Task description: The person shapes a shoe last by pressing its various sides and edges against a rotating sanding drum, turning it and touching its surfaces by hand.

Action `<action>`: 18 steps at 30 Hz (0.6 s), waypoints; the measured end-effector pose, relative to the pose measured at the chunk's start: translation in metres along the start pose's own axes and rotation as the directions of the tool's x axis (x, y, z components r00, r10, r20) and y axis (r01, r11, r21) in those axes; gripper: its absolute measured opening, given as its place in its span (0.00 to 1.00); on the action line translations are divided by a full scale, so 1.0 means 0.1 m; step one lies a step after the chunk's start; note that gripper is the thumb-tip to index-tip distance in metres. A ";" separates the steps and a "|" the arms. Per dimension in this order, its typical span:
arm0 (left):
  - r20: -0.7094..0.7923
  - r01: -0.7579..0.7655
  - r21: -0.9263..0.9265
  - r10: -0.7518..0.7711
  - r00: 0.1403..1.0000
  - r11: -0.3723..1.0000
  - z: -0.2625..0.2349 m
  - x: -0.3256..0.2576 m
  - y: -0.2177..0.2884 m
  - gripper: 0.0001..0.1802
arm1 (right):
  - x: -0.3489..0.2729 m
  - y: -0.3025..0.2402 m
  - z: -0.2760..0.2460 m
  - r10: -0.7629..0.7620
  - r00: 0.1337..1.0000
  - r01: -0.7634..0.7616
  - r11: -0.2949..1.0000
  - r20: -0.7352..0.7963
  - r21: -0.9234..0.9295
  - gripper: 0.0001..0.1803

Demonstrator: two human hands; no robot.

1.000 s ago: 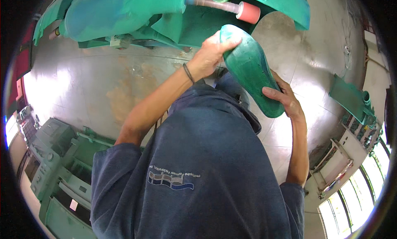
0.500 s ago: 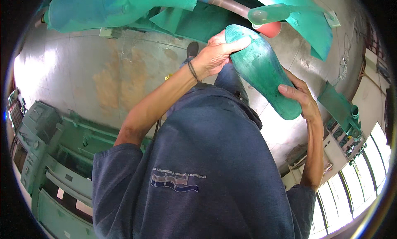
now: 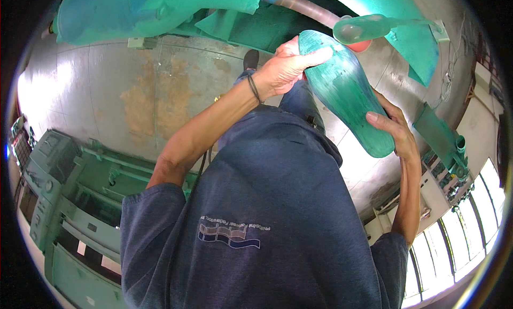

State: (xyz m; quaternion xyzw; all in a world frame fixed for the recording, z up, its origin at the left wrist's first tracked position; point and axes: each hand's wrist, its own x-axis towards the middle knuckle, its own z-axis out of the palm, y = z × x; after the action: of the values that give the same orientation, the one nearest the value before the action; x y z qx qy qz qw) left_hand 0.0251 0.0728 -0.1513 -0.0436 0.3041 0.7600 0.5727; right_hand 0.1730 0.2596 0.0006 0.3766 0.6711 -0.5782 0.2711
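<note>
A green shoe last (image 3: pixel 344 92), its flat sole face turned up toward me, is held aslant between both hands at the upper right. Around one end wraps my left hand (image 3: pixel 291 68), its thumb lying across the face. My right hand (image 3: pixel 395 127) grips the opposite end by the edge, thumb on top and fingers hidden beneath. Just past the left-hand end are a red-orange wheel (image 3: pixel 361 45) on a machine shaft (image 3: pixel 304 5) and a translucent greenish guard (image 3: pixel 363 29). The last partly overlaps the wheel in view; whether they touch I cannot tell.
The green machine body (image 3: pixel 155 15) spans the top. A green panel (image 3: pixel 414 47) is at its right. Another green machine (image 3: pixel 59 170) stands at the left. Shelving (image 3: pixel 427 191) and bright barred windows (image 3: pixel 454 245) line the right. Tiled floor (image 3: pixel 101 79) with brown stains lies between.
In view, both hands and the shoe last have shifted slightly right, as have the shaft and guard. The grip is the same. Less of the red-orange wheel shows now.
</note>
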 end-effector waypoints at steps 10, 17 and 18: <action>-0.005 0.068 0.084 -0.067 0.998 0.994 0.17 -0.05 0.01 0.19 | -0.15 0.08 -0.06 -0.022 0.997 0.019 0.999 -0.075 -0.034 0.52; 0.007 0.032 0.074 -0.033 0.999 0.997 0.32 -0.11 -0.01 0.19 | -0.31 0.04 -0.09 -0.017 0.998 0.014 0.999 -0.065 -0.045 0.53; 0.024 0.027 0.038 -0.028 0.999 0.999 0.33 -0.11 -0.02 0.20 | -0.32 0.04 -0.09 -0.021 0.998 0.018 0.999 -0.064 -0.039 0.53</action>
State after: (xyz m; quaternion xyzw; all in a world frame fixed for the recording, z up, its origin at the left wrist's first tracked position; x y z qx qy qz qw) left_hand 0.0401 0.0807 -0.1209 -0.0276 0.3106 0.7467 0.5875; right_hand 0.1951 0.2626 0.0261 0.3833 0.6942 -0.5552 0.2507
